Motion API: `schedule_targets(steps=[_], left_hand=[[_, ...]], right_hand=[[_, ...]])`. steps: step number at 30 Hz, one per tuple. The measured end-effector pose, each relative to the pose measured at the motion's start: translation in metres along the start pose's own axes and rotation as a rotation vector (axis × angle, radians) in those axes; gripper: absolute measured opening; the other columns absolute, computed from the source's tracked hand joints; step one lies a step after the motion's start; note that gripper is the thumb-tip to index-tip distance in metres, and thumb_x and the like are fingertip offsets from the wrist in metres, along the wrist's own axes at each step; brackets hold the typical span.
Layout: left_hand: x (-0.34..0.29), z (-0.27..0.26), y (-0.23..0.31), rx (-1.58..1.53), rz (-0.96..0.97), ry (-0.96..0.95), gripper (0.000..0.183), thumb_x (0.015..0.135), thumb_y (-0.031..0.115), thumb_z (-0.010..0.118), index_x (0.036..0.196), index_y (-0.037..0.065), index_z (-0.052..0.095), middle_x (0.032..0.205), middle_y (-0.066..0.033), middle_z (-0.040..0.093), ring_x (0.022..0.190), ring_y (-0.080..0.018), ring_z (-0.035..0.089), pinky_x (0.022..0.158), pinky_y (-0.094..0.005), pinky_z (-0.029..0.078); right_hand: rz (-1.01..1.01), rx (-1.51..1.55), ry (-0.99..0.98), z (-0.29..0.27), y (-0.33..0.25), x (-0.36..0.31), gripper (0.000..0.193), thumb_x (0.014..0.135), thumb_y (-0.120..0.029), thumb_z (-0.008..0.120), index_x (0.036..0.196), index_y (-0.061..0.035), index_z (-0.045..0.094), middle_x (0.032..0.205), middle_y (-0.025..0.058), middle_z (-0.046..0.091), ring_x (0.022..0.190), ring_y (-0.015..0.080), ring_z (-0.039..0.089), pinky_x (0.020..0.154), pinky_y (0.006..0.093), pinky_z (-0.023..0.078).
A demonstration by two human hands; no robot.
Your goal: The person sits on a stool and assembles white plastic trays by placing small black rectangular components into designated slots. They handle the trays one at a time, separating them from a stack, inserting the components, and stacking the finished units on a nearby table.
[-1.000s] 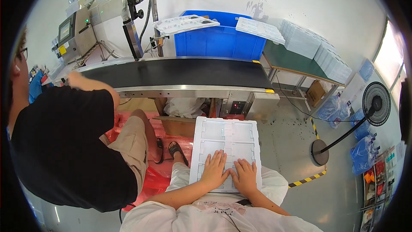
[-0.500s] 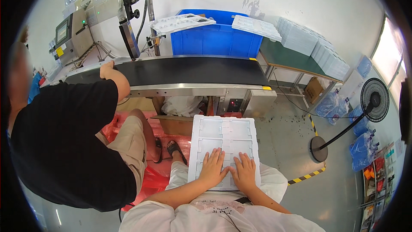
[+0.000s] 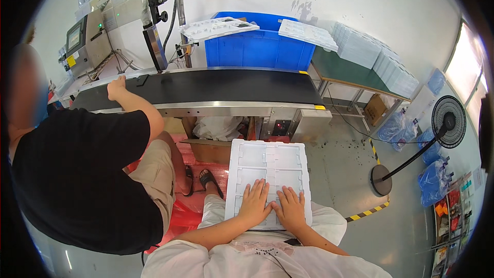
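Observation:
A white moulded plastic tray with rectangular recesses rests across my lap. My left hand lies flat on its near half, fingers stretched forward. Beside it, my right hand also rests flat on the tray, fingers slightly spread, the two thumbs almost meeting. Neither hand grips anything. The recesses I can see hold nothing; those beneath my palms are hidden.
A black conveyor belt runs ahead, with a dark flat piece near a co-worker's hand. Behind it stands a blue bin bearing white trays. Stacked trays sit on a green table. A fan stands right.
The co-worker's hand has moved left along the belt's far edge, and a dark flat piece now shows on the belt beside it. My hands stay on the tray.

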State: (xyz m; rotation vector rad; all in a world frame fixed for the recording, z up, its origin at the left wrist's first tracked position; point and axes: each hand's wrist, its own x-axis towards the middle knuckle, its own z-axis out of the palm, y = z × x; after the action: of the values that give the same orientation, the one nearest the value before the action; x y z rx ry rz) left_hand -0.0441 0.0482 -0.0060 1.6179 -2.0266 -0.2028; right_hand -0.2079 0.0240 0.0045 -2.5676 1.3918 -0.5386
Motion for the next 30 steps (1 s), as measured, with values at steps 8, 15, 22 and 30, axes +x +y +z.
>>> schedule_targets(steps=[8,15,22,30], left_hand=[[-0.0016,-0.0011,0.0006,-0.035,-0.019,0.008,0.065,0.085,0.031,0.056,0.135,-0.003,0.035,0.141,-0.0238,0.032,0.134,-0.0375,0.029,0.108,-0.0532,0.018],[-0.0034,0.0007,-0.0014,-0.057,-0.013,0.023,0.065,0.086,0.033,0.055,0.135,-0.004,0.034,0.142,-0.0238,0.031,0.134,-0.0376,0.027,0.108,-0.0535,0.018],[-0.0031,0.0036,-0.0021,-0.049,-0.008,0.03,0.066,0.085,0.032,0.055,0.136,-0.003,0.034,0.142,-0.0237,0.031,0.134,-0.0375,0.027,0.108,-0.0536,0.018],[-0.0016,0.0017,-0.0017,-0.034,-0.015,0.003,0.066,0.085,0.032,0.056,0.136,-0.003,0.033,0.142,-0.0239,0.032,0.134,-0.0375,0.027,0.108,-0.0537,0.017]], right_hand=[[0.0,0.014,-0.001,0.0014,0.0003,-0.0009,0.048,0.091,-0.038,0.05,0.123,-0.0036,0.055,0.135,0.0165,0.045,0.128,0.0328,0.038,0.106,0.0586,0.016],[-0.01,-0.014,0.0,0.0034,0.0005,-0.0002,0.047,0.09,-0.037,0.053,0.122,-0.0027,0.055,0.133,0.0167,0.047,0.128,0.0329,0.038,0.105,0.0596,0.017],[0.007,-0.002,-0.008,0.0011,-0.001,0.0004,0.048,0.09,-0.038,0.052,0.123,-0.0026,0.055,0.134,0.0165,0.047,0.128,0.0327,0.038,0.106,0.0581,0.016],[0.01,0.031,-0.008,-0.0002,-0.001,0.0011,0.048,0.091,-0.038,0.05,0.123,-0.0024,0.054,0.135,0.0167,0.046,0.129,0.0327,0.036,0.106,0.058,0.015]])
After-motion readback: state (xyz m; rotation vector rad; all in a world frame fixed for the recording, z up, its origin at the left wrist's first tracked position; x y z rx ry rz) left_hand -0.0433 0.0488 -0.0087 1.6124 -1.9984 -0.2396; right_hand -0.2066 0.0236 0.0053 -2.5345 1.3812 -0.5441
